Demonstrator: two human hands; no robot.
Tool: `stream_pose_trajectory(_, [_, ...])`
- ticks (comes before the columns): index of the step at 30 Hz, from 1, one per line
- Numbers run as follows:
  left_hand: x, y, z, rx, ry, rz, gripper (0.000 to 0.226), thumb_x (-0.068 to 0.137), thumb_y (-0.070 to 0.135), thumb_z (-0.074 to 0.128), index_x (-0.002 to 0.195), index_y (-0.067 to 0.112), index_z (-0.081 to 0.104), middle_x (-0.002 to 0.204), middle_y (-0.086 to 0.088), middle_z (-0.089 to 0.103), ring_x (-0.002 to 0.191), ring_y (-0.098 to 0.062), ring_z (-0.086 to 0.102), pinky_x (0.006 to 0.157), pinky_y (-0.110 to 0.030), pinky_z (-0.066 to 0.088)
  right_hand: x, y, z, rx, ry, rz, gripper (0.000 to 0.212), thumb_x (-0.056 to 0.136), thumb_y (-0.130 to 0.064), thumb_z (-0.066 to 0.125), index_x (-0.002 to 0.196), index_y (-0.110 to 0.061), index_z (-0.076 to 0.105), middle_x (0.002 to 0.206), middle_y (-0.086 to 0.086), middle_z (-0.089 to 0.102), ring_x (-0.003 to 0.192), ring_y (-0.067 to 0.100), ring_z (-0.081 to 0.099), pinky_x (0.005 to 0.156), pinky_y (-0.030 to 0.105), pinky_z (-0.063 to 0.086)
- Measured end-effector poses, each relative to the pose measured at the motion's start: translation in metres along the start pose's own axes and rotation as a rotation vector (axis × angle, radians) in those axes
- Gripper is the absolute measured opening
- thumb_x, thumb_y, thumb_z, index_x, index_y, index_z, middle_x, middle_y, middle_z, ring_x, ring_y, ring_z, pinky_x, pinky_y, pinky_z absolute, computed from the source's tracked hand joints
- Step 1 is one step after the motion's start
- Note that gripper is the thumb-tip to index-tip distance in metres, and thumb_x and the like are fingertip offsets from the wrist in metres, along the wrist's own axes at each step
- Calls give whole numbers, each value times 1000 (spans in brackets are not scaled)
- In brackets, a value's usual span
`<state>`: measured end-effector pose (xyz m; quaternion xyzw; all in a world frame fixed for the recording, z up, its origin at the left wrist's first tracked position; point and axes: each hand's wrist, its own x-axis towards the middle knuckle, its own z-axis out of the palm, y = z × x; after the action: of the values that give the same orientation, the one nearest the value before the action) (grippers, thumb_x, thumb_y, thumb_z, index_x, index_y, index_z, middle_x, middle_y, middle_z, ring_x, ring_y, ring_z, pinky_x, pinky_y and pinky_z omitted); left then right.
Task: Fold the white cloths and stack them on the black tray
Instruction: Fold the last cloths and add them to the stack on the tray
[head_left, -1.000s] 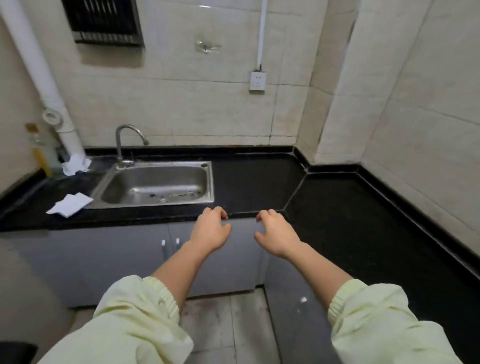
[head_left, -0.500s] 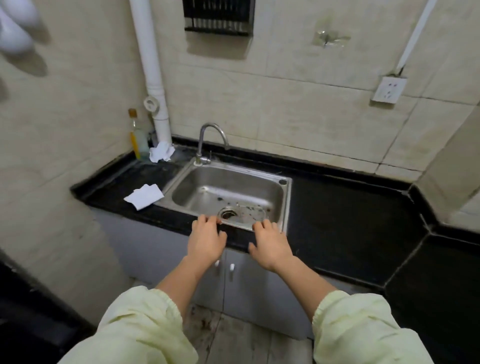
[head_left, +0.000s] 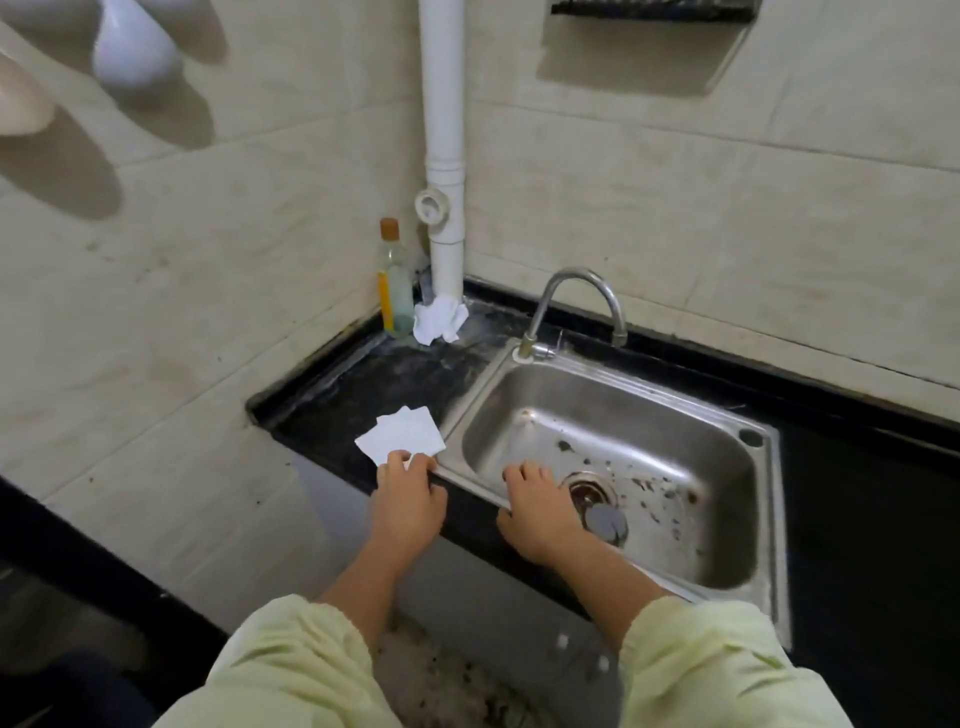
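Beside sink (head_left: 597, 410), left hand (head_left: 408, 512) now touches cloth (head_left: 402, 435).

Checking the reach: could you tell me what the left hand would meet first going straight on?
The left hand would meet the flat white cloth; its fingertips seem to pinch its near corner.

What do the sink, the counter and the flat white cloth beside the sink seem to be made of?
The sink looks like brushed stainless steel: grey, dull sheen. The counter looks like black stone, perhaps granite: faint speckles, slight gloss. The white cloth looks like thin matte fabric, maybe paper: crisp folded edges.
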<state>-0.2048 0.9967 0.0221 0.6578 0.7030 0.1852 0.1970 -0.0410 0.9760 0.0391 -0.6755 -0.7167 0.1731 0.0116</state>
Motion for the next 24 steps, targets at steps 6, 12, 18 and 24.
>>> stream_pose_trajectory(6, [71,-50,11,-101,-50,-263,39,92,22,56,128,12,49,133,-16,43,114,-33,48,97,-39,42,83,-23,18,-6,-89,-17,48,95,-27,47,140,-12,35,141,11,38,128,30,36,104,42,35])
stream_pose_trajectory(12, [111,-76,32,-399,14,-604,37,93,25,56,118,0,44,120,-23,55,104,-38,56,87,-42,49,137,-34,39,74,-149,-20,49,97,-26,44,144,-15,34,143,11,40,130,28,37,108,41,35])
stream_pose_trajectory(18, [125,-77,44,-414,33,-680,33,96,28,52,112,0,55,111,-20,62,101,-36,58,78,-35,43,167,-42,58,97,-127,-4,48,97,-28,45,142,-16,37,139,10,42,126,27,40,106,38,37])
stream_pose_trajectory(24, [127,-68,40,-394,133,-549,27,97,30,51,101,5,62,94,-10,65,83,-24,58,69,-30,41,172,-41,60,123,-46,-30,26,95,-27,52,118,-17,56,126,5,47,114,20,44,100,32,41])
